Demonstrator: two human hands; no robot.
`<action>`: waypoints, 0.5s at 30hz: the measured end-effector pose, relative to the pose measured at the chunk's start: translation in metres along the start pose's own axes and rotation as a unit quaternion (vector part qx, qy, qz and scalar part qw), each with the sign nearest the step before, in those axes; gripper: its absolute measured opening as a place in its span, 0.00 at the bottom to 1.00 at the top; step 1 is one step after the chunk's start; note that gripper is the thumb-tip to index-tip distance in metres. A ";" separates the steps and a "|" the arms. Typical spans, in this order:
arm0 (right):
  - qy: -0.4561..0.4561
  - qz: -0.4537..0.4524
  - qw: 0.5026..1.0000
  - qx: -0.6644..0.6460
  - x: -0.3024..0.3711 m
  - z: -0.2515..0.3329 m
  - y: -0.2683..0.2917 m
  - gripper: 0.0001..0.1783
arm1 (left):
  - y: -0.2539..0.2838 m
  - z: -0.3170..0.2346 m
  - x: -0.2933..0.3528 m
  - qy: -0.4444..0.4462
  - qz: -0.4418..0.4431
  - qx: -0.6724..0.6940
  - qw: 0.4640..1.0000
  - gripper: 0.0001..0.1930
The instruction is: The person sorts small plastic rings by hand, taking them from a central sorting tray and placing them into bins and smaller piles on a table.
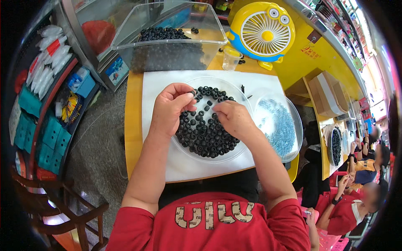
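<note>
Over a round clear tray (247, 98) on a white sheet, both of my hands are at work among loose black beads (205, 140). My left hand (172, 105) is above the tray's left side, thumb and fingers pinched on a small black bead (193, 93). On the opposite side, my right hand (234, 118) is low over the beads with its thumb and forefinger pressed together. What its fingertips hold, if anything, is hidden. To the right of that tray sits a second round clear tray (300, 125) with small clear-blue pieces (277, 125) in it.
A large clear bin (125, 44) of black beads stands at the table's far side. Beside it are a small clear cup (230, 58) and a yellow fan (264, 33). Several people sit at another table (324, 163) on the right; a wooden chair (69, 213) is at lower left.
</note>
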State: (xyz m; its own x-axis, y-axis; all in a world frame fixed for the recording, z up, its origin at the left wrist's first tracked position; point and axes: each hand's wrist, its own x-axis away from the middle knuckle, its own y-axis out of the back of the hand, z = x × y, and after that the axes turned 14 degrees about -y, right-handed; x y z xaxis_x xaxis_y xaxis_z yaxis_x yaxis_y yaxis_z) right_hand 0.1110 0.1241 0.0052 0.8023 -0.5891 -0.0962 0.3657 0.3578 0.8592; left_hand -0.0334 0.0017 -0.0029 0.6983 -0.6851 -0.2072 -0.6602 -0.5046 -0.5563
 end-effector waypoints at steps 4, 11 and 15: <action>0.013 0.014 1.000 -0.015 -0.008 0.011 -0.009 0.09 | 0.002 0.000 0.000 -0.002 0.000 0.014 1.000 0.05; 0.025 0.072 0.994 0.083 -0.005 0.020 -0.021 0.07 | -0.002 -0.003 0.001 -0.002 -0.003 0.004 1.000 0.06; -0.046 0.126 0.978 0.162 -0.014 0.043 -0.023 0.09 | 0.001 0.000 0.001 0.001 0.004 0.001 1.000 0.06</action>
State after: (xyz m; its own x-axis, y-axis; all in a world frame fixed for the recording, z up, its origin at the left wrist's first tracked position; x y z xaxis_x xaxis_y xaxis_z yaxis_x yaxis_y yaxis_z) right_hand 0.0711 0.0931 0.0083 0.7962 -0.5803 0.1714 -0.0186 0.2596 0.9655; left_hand -0.0338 0.0003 -0.0037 0.6925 -0.6901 -0.2102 -0.6653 -0.4982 -0.5561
